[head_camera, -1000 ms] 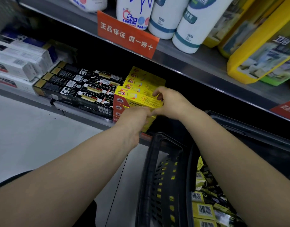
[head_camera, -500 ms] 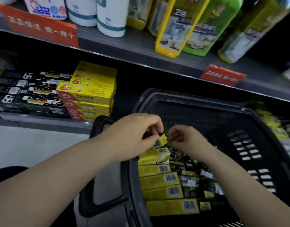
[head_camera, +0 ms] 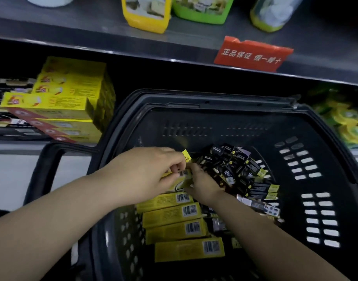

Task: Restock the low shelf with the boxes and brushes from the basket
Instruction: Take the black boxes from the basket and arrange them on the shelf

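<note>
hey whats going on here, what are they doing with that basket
A person is restocking a low shelf from a black basket. Both hands are down in it: the left hand and right hand grip one yellow box at the far end of a row of yellow boxes. Small black packs lie beside them. A yellow stack already sits on the shelf.
</note>
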`<state>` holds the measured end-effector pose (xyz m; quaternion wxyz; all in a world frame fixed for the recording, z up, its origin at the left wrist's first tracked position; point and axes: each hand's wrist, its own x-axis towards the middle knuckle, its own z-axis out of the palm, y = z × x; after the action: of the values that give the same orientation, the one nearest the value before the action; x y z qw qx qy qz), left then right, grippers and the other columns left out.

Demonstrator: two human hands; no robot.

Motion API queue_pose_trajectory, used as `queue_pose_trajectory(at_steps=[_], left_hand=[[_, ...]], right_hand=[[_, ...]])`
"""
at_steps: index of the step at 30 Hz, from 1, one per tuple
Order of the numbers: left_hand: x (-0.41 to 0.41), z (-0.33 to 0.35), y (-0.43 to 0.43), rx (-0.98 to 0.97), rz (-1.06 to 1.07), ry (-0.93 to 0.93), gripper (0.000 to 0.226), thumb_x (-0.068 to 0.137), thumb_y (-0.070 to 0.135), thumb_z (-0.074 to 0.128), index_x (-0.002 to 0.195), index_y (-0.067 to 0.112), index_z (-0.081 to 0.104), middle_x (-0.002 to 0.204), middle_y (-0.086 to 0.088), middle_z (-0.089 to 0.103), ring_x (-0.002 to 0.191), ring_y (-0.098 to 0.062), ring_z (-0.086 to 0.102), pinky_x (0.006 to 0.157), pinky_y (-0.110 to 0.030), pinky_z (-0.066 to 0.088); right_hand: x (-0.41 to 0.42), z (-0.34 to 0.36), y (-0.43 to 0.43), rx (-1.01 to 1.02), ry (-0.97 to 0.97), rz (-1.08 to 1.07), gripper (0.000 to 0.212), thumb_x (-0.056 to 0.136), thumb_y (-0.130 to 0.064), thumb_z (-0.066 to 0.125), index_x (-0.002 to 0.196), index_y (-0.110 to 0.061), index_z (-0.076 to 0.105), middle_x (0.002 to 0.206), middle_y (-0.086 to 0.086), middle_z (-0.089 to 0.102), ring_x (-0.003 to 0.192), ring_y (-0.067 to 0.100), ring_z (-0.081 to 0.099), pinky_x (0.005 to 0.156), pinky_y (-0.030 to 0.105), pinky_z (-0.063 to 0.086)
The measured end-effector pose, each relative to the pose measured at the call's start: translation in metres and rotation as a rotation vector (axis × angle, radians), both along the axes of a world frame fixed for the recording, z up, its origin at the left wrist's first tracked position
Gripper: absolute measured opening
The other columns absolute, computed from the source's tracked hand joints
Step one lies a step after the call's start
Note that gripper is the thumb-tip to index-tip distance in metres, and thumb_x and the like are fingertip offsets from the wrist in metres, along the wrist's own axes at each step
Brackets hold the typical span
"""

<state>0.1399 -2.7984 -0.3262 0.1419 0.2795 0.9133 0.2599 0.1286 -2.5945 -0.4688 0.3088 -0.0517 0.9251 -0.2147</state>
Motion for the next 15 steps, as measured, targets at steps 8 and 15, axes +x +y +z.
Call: queue_pose_trajectory(at_steps=[8,15], left_hand=[[0.009,-0.003,0.003,-0.223,0.042,0.056,0.031,0.093,0.02,0.042,0.121,0.034,0.04,0.109,0.015,0.058,0.09,-0.007,0.057,0.075,-0.024,0.044],[0.011,0.0,-0.005,-0.016,0.273,0.068,0.039,0.093,0.011,0.043,0.126,0.032,0.04,0.096,0.026,0.048,0.089,-0.003,0.057,0.072,-0.017,0.039]], right_hand=[[-0.001,0.02,0.002,-0.088,-0.015,-0.032,0.044,0.071,-0.022,0.079,0.112,-0.023,0.061,0.118,0.001,0.049,0.097,0.017,0.056,0.077,0.022,0.045],[-0.007,0.075,0.014,-0.332,0.009,-0.187,0.038,0.07,-0.028,0.081,0.104,-0.025,0.066,0.092,-0.006,0.068,0.084,0.013,0.064,0.074,0.03,0.053]])
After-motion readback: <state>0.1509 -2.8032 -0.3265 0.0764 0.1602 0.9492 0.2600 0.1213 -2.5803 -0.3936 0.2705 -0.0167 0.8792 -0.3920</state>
